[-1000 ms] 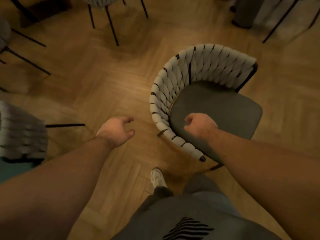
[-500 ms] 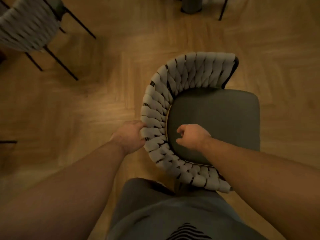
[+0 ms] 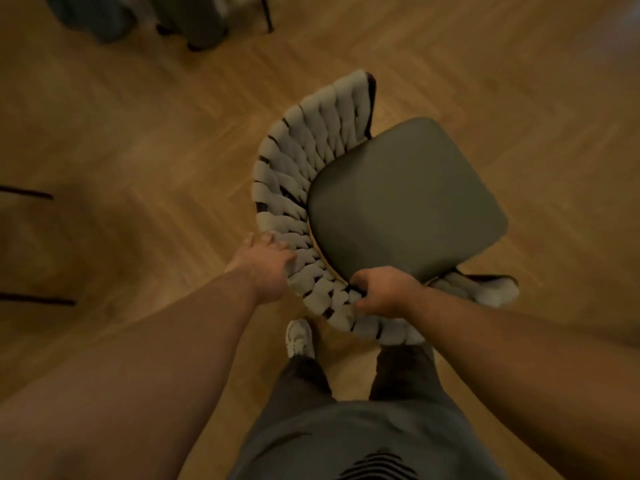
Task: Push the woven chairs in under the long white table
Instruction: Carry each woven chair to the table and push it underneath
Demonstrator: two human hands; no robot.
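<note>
Woven chair (image 3: 346,209), one only, stands mid-floor just ahead of the person's legs (image 3: 301,372). Two black furniture legs (image 3: 27,195) show far left; next, the left hand (image 3: 265,268) clasps the curved backrest (image 3: 311,133) at its outer rim, the right hand (image 3: 384,292) its top beside the seat (image 3: 415,195).

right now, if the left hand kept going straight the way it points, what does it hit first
The left hand holds the grey-white woven chair back; pushing on, it meets that weave first, then likely the dark padded seat.

herringbone wood floor (image 3: 145,140), woven chair (image 3: 311,157) standing
</note>
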